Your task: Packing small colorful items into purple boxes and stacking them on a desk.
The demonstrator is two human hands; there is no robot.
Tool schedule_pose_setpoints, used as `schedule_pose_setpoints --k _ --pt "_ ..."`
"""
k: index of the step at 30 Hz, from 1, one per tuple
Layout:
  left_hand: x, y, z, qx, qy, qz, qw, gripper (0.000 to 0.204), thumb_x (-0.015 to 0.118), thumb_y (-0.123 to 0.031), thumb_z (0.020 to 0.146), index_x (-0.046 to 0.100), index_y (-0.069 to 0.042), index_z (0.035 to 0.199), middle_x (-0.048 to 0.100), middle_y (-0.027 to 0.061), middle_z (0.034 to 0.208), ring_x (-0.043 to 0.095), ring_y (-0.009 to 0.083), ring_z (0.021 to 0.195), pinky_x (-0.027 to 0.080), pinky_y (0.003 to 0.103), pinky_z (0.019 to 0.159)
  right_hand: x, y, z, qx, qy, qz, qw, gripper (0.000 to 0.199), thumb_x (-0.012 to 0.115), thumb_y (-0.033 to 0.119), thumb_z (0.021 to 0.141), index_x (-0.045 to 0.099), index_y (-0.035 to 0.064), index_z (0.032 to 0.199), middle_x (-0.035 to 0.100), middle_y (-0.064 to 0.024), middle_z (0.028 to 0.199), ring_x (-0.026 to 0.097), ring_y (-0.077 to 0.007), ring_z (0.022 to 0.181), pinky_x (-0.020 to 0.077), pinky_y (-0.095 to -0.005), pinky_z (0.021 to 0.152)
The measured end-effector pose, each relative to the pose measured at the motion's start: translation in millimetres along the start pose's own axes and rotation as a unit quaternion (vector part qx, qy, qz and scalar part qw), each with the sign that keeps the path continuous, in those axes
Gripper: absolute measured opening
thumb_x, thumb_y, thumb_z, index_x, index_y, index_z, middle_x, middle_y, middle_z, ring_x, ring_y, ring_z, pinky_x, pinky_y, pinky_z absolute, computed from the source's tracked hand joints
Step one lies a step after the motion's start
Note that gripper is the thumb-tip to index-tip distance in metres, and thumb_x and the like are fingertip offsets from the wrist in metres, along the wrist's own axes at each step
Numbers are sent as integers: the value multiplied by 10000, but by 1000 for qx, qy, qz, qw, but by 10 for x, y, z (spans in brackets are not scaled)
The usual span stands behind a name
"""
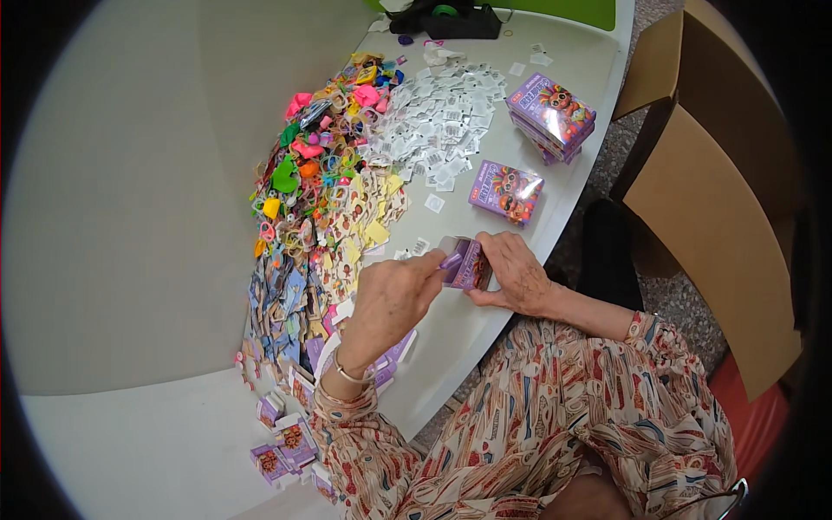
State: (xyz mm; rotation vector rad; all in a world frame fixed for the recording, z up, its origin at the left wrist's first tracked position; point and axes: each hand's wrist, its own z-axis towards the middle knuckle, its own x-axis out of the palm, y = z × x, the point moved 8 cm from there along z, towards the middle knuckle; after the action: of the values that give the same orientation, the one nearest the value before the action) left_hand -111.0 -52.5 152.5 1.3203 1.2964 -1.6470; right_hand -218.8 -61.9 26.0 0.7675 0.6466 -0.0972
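Observation:
My right hand (517, 276) is wrapped round a small purple carton box (471, 267) with printed pictures, held near the table's edge. The box lies tilted, its open end facing left. At that opening my left hand (394, 295) is closed in a pinch on a small shiny purple piece (451, 261); whether this is a flap or a separate item I cannot tell. Beyond my hands, a closed purple box (507, 192) lies on the table, and a stack of similar boxes (552, 113) stands farther back.
Small white printed packets (438, 121) are heaped on the table (446, 334). Left of them lie colourful small toys (308, 169), yellowish picture sheets (351, 230) and bluish pieces (282, 299). Unfilled-looking purple cartons (295, 438) lie at lower left. A large open cardboard box (711, 199) stands at right.

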Motion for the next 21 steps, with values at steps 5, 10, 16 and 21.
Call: schedule_pose_setpoints --k 5,10,16,21 --pt "0 39 53 -16 -42 -8 999 209 686 -97 835 668 -18 1027 613 130 637 595 217 513 447 295 507 34 -36 -18 -8 -11 -11 1000 851 803 299 640 378 -97 1261 510 -183 979 507 -332 894 423 -413 817" --pt "-48 173 46 -92 -173 -191 962 153 654 -39 868 621 -10 1015 628 135 776 611 259 579 473 298 529 -25 -47 -20 -1 -10 -10 1000 859 805 304 636 377 -100 1262 507 -183 962 505 -333 879 423 -413 805" --pt "160 15 -76 -13 -324 -42 945 153 680 -22 850 621 -14 991 617 102 780 567 235 590 431 338 509 3 -26 2 3 -13 -1 1000 859 811 285 628 376 -99 1260 512 -186 963 506 -338 880 422 -413 802" --pt "184 -217 -123 23 -407 82 910 167 713 -21 821 642 -33 972 599 87 772 554 251 707 445 355 629 7 -42 -15 5 -13 1 1000 859 811 277 623 374 -99 1259 512 -188 962 507 -341 882 422 -414 807"
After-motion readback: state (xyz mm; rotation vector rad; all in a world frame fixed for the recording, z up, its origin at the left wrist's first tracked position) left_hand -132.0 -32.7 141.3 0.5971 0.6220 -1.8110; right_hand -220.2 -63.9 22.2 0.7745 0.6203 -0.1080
